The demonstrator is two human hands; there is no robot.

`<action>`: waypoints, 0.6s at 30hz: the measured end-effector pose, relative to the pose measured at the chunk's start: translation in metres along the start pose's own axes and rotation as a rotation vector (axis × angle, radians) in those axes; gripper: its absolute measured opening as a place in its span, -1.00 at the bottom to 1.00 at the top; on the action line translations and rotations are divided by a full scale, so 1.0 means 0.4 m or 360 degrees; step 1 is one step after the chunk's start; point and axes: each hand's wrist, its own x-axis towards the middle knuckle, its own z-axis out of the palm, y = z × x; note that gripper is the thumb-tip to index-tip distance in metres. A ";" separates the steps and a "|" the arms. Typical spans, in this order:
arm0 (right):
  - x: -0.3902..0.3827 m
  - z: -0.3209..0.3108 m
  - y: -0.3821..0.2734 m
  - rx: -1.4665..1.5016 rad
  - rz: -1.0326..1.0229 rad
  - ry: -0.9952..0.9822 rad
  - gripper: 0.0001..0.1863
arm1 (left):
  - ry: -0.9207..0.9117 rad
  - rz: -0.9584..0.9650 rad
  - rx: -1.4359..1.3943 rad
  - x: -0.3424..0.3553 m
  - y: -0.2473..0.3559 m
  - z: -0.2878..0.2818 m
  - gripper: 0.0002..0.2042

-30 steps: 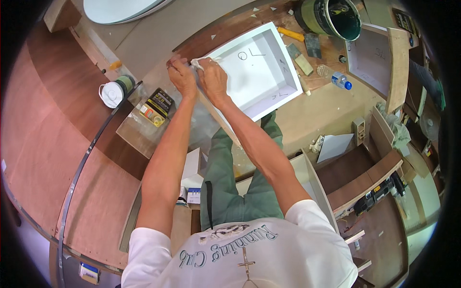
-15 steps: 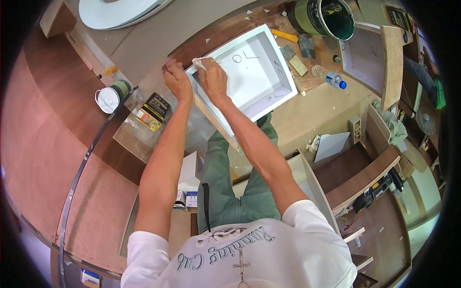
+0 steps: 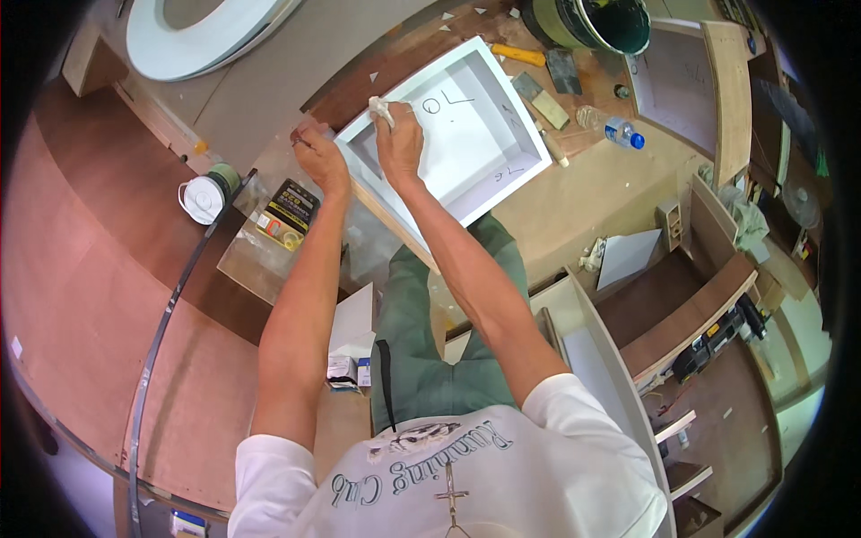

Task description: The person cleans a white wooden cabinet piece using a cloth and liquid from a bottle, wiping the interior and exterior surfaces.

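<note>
A white-lined shallow wooden box [image 3: 468, 148], like a drawer, sits tilted before me above my thighs, its inside marked with dark handwriting. My right hand [image 3: 401, 148] is over its far left part, closed on a crumpled white cloth [image 3: 381, 110] at the far rim. At the box's left corner, my left hand [image 3: 320, 160] has its fingers curled in. Something thin and reddish shows by its fingertips, too blurred to name.
Around the box lie a yellow-handled tool [image 3: 518, 55], sanding blocks [image 3: 549, 109] and a blue-capped plastic bottle [image 3: 621, 132]. A paint bucket [image 3: 603, 25] stands at the far right. On the left are a black-and-yellow package [image 3: 289, 213] and a small white-lidded can [image 3: 204, 199].
My right hand, with the cloth, has shifted slightly rightward along the box's far rim. My left hand stays by the left corner. The whole view has drifted a little.
</note>
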 end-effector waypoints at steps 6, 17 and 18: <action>0.168 -0.067 0.043 0.0336 0.0102 0.0501 -0.86 | -0.0069 0.0110 0.0143 -0.009 0.008 0.011 -0.58; -0.084 0.070 -0.025 0.0776 0.1075 0.0368 -0.61 | -0.0130 -0.0062 0.0096 -0.004 -0.016 0.019 -0.56; -0.081 0.065 -0.023 0.0868 0.1109 0.0315 -0.66 | -0.0114 -0.0117 0.0071 -0.007 -0.008 0.022 -0.56</action>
